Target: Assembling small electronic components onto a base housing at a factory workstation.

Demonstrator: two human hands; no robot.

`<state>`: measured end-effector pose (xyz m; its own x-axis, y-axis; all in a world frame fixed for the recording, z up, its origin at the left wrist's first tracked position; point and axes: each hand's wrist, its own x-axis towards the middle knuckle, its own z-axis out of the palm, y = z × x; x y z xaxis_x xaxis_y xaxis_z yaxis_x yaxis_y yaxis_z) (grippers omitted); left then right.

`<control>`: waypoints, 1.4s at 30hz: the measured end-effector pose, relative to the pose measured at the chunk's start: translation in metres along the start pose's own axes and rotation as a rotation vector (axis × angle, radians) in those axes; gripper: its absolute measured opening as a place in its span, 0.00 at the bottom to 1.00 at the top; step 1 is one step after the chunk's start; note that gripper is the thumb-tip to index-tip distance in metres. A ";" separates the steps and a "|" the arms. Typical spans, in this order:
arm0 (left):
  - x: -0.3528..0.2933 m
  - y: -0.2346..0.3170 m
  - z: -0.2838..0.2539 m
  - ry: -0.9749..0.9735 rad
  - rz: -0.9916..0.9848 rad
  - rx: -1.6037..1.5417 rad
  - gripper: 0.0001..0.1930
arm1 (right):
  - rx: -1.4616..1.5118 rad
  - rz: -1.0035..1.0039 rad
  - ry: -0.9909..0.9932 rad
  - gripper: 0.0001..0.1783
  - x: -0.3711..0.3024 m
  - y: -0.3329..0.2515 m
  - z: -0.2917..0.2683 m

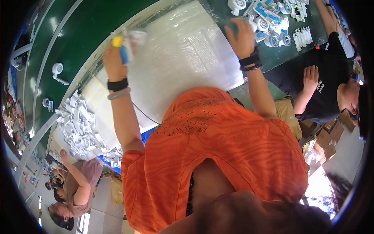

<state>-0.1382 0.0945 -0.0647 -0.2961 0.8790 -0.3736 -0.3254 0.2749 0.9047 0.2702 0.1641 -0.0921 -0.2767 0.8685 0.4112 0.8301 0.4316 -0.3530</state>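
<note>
Gripping one blue-and-yellow tool point(121, 48), left hand point(113, 62); two wristbands point(118, 89).

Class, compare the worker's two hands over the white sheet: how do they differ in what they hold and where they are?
The left hand grips a blurred yellow, blue and white plastic part above the white foam sheet. The right hand reaches past the sheet's far edge toward the pile of white and blue fan parts; whether it holds anything is unclear. Both wrists wear dark bands.
</note>
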 end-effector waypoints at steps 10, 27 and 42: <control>0.006 -0.044 -0.051 0.308 0.325 0.464 0.17 | -0.672 0.164 -0.434 0.35 0.017 0.046 -0.012; -0.084 -0.059 0.115 -0.400 0.194 0.311 0.22 | 1.464 0.608 -0.528 0.33 -0.010 -0.059 -0.062; -0.070 -0.064 0.081 -0.288 0.164 1.064 0.22 | 1.411 0.643 -1.217 0.17 -0.020 -0.092 -0.009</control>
<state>-0.0235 0.0469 -0.0799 -0.0005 0.9547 -0.2974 0.6749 0.2198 0.7044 0.2039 0.1046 -0.0604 -0.7819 0.3625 -0.5072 0.1856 -0.6413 -0.7445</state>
